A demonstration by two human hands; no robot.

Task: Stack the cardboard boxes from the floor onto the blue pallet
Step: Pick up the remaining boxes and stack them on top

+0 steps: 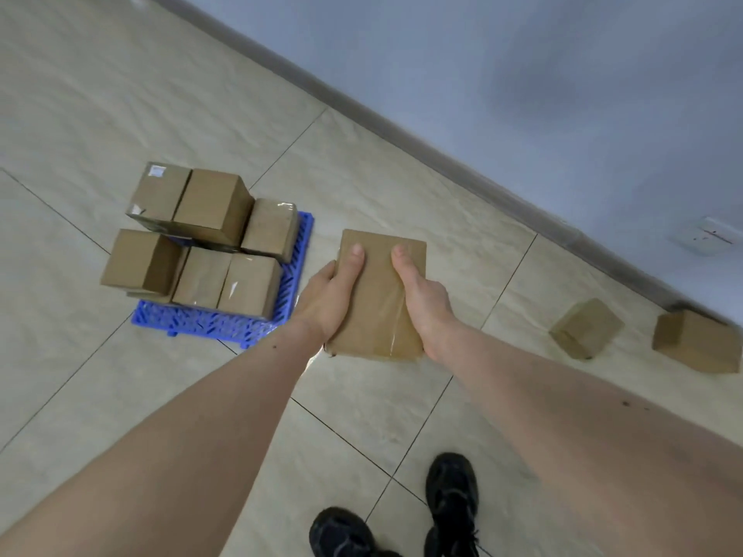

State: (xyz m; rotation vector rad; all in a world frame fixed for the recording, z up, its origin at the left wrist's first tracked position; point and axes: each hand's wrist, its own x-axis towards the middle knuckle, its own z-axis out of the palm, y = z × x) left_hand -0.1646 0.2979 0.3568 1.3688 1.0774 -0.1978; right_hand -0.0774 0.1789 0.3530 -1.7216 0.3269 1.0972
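Note:
I hold a flat brown cardboard box (380,291) in both hands above the floor, just right of the blue pallet (209,321). My left hand (331,293) grips its left side and my right hand (422,297) its right side, thumbs on top. The pallet carries several cardboard boxes (209,235) stacked in two layers. Two more cardboard boxes lie on the floor at the right, one (585,327) tilted on the tiles, the other (697,341) against the wall.
A grey-blue wall (522,74) with a baseboard runs diagonally across the upper right, with a white socket (705,235) on it. My black shoes (450,496) stand on the beige tiled floor at the bottom.

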